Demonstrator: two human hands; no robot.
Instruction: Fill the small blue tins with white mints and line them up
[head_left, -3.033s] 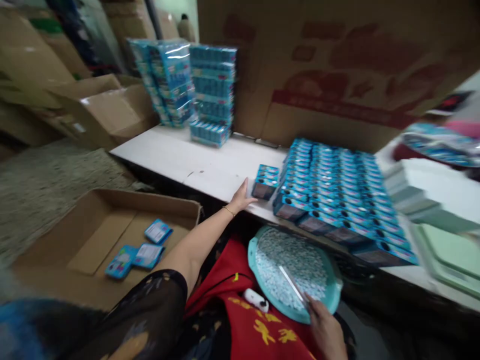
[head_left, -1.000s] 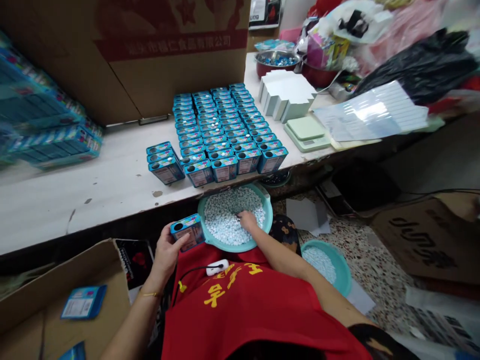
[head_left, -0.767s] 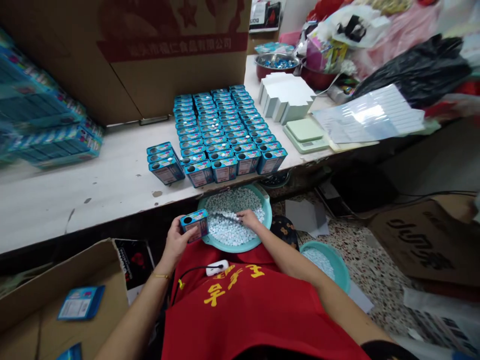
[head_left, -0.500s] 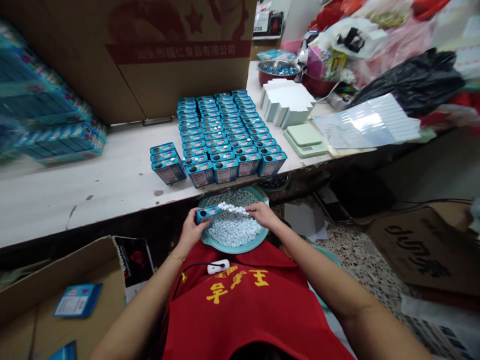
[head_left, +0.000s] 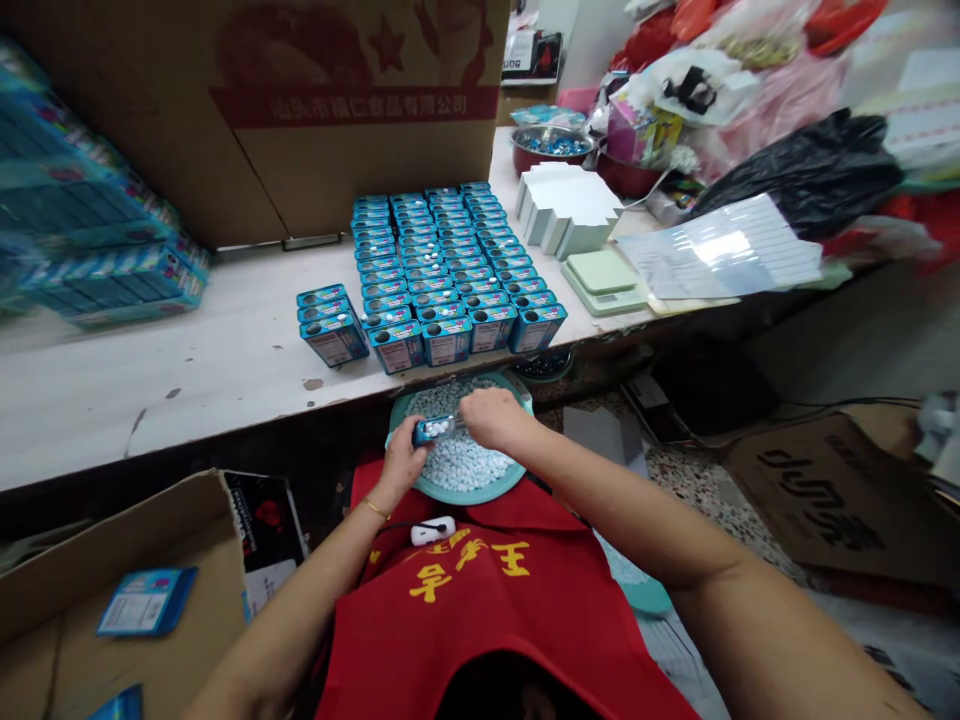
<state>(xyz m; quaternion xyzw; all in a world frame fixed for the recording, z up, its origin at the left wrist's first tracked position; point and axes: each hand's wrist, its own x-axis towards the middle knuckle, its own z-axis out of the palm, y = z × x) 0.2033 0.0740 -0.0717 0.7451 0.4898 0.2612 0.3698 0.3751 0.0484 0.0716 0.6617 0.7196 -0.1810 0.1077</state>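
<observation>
My left hand (head_left: 402, 458) is closed around a small blue tin (head_left: 421, 434), tilted over a light-green basin (head_left: 474, 496). White pellet candies (head_left: 466, 466) fill the basin. Closed in a fist, my right hand (head_left: 492, 416) grips a small shiny scoop (head_left: 456, 423), its handle hidden by the fingers. The scoop's tip meets the tin's top, where white candies show at the opening. On the table just beyond stand rows of similar blue tins (head_left: 448, 340), a few loose candies lying on their tops.
Three tins (head_left: 334, 340) stand left of the rows. A large carton (head_left: 360, 150) rises behind them. To the right are stacked white cards (head_left: 566, 205), a green scale (head_left: 606, 280) and papers (head_left: 727, 250). An open box (head_left: 187, 540) at lower left contains blue packs (head_left: 146, 602).
My right hand has moved left and turned over, bringing the candy-loaded scoop to the tin. The heap on the scoop has shrunk, and candies now show at the tin's top.
</observation>
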